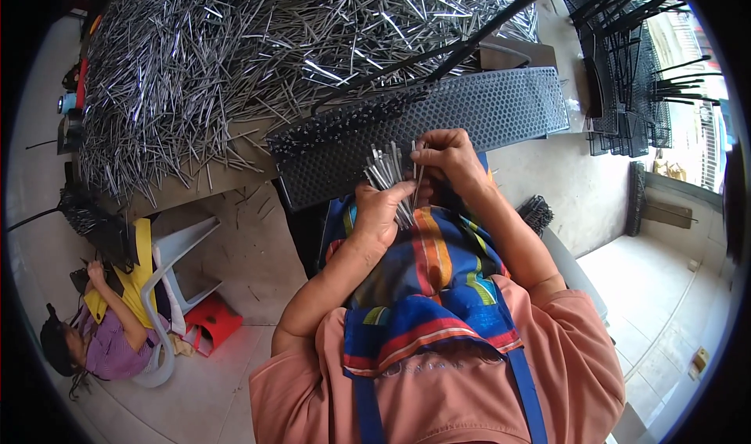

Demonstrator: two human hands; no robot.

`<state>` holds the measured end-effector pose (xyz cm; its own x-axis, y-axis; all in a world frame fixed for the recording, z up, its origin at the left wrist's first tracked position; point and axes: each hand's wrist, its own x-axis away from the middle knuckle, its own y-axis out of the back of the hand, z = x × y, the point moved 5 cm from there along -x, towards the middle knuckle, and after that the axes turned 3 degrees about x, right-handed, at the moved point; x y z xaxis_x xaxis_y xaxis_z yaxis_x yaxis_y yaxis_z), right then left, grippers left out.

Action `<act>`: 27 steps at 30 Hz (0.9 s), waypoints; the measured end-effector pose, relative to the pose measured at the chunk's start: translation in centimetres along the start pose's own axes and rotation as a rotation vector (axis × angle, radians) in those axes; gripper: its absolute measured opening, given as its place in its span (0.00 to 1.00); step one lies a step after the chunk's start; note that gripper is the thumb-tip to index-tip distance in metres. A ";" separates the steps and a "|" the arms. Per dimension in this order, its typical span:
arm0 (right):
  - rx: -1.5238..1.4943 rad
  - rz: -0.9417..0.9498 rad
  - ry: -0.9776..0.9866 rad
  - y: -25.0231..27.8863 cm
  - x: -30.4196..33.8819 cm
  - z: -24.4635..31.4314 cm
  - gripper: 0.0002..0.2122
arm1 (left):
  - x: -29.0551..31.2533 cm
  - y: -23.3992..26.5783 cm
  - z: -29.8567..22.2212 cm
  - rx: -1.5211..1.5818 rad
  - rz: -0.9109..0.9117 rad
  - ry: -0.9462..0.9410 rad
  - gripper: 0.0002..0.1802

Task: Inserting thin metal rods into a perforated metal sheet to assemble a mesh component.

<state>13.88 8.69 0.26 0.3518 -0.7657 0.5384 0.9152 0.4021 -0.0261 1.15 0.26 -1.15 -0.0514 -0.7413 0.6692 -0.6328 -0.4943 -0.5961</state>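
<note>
A fanned bundle of thin, silvery-grey strips (pixel 386 168) is gripped in my left hand (pixel 377 213), just in front of the perforated panel. My right hand (pixel 454 162) pinches one slim strip between thumb and fingertips, close beside the bundle. The long dark panel (pixel 489 104) is tilted across in front of me, its surface full of small round holes. Short dark pieces (pixel 344 127) stand packed in the holes along its far left part. Both hands are over the striped apron (pixel 430 248) on my lap.
A large heap of loose strips (pixel 297 45) covers the table behind the panel. A dark rod (pixel 501 17) crosses above it. Mesh panels with black rods (pixel 626 68) stand at the right. Another person (pixel 117 342) sits at the lower left by a red bin (pixel 215 323).
</note>
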 end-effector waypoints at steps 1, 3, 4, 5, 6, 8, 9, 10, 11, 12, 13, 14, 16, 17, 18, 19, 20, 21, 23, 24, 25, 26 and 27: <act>-0.033 -0.070 0.048 0.6 -0.2 0.1 0.03 | 0.0 -0.1 0.0 -0.003 0.001 0.001 0.13; -0.131 -0.266 0.141 1.9 -0.3 0.8 0.03 | 0.1 0.3 0.0 -0.013 -0.067 0.026 0.10; -0.133 -0.264 0.141 2.1 -0.4 1.4 0.03 | 0.1 0.3 -0.1 -0.014 -0.069 0.025 0.10; -0.087 -0.339 0.203 2.6 -0.5 2.2 0.03 | 0.2 0.5 -0.1 -0.068 -0.091 0.054 0.09; -0.041 -0.414 0.263 3.1 -0.5 3.1 0.03 | 0.2 0.5 0.0 -0.123 -0.113 0.083 0.08; -0.096 -0.340 0.216 3.2 -0.9 3.3 0.03 | 0.3 0.0 0.0 -0.104 -0.107 0.070 0.08; -0.129 -0.242 0.126 3.1 -1.4 2.5 0.03 | 0.4 -0.3 -0.1 -0.083 -0.101 0.056 0.08; -0.160 -0.141 0.038 2.8 -1.8 1.6 0.04 | 0.3 -0.3 -0.1 -0.085 -0.101 0.054 0.08; -0.188 -0.118 -0.010 2.6 -1.9 0.8 0.04 | 0.2 -0.3 -0.2 -0.104 -0.090 0.046 0.08; -0.190 -0.118 -0.008 2.5 -1.9 0.4 0.04 | 0.0 -0.3 -0.3 -0.123 -0.078 0.040 0.08; -0.108 -0.042 -0.025 1.8 -1.6 0.0 0.04 | -0.1 -0.1 0.1 -0.124 -0.079 0.040 0.08; -0.025 0.033 -0.042 1.1 -1.4 -0.4 0.04 | -0.4 -0.2 0.4 -0.120 -0.031 -0.007 0.09; -0.017 0.107 -0.054 0.4 -1.1 -0.6 0.04 | -0.5 -0.5 0.7 -0.118 0.021 -0.053 0.09; 0.040 0.041 -0.010 0.5 -0.8 -0.1 0.03 | -0.4 -0.6 0.6 -0.110 0.005 -0.046 0.09; 0.096 -0.024 0.035 0.7 -0.7 0.4 0.03 | -0.3 -0.6 0.6 -0.101 -0.010 -0.039 0.08; 0.055 -0.116 0.084 1.3 -0.6 0.9 0.04 | -0.2 -0.4 0.4 -0.103 -0.007 -0.041 0.08; 0.054 -0.117 0.088 1.6 -0.6 1.2 0.04 | 0.0 0.2 0.5 -0.122 -0.062 0.030 0.08; 0.041 -0.181 0.169 2.4 -0.7 1.9 0.04 | 0.2 0.7 0.6 -0.141 -0.118 0.100 0.07; 0.045 -0.199 0.238 3.1 -0.8 3.0 0.06 | 0.5 0.4 0.5 -0.163 -0.105 0.090 0.08; 0.044 -0.200 0.240 3.0 -0.8 2.9 0.06 | 0.6 0.3 0.5 -0.184 -0.091 0.081 0.09; 0.012 -0.135 0.188 2.5 -1.1 2.5 0.06 | 0.5 0.2 0.3 -0.188 -0.089 0.078 0.09; -0.020 -0.071 0.137 2.1 -1.4 2.1 0.06 | 0.5 0.3 0.1 -0.143 -0.078 0.077 0.09; -0.017 -0.090 0.143 2.0 -1.4 1.7 0.06 | 0.4 0.2 0.0 -0.099 -0.067 0.077 0.09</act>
<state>14.91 11.46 0.92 0.2911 -0.8627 0.4136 0.9472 0.3206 0.0020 1.02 -0.16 -1.01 -0.0633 -0.6689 0.7406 -0.7096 -0.4917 -0.5047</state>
